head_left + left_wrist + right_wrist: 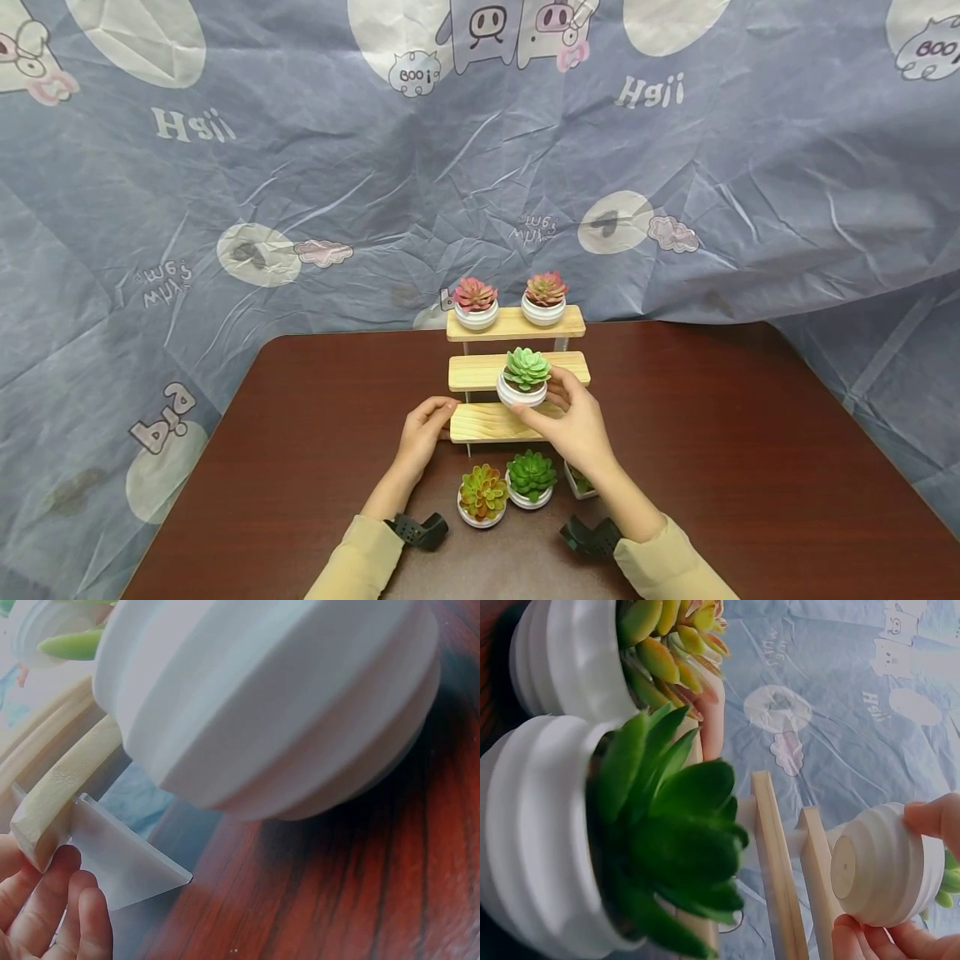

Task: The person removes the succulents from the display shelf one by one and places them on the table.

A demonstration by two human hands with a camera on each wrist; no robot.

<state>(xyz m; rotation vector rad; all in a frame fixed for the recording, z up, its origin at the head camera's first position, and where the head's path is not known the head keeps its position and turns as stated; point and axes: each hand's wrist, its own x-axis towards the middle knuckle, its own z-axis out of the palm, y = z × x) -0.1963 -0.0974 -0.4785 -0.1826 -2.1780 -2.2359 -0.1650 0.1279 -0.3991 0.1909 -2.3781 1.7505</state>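
A three-tier wooden stand point(517, 372) stands mid-table, with two pink succulents point(474, 302) point(544, 297) in white pots on its top shelf. My right hand point(543, 400) grips a light green succulent in a white pot point(524, 377) in front of the middle shelf. The right wrist view shows that pot point(889, 866) off the wood with its base showing, pinched by my fingers point(931, 817). My left hand point(437, 415) holds the left end of the bottom shelf point(60, 801). My left fingers point(46, 915) curl under the shelf.
An orange-green succulent point(482, 494) and a dark green one point(531, 477) sit in white pots on the brown table point(750, 467) before the stand. A third pot point(579, 482) is partly hidden behind my right wrist. A blue printed sheet point(300, 167) hangs behind.
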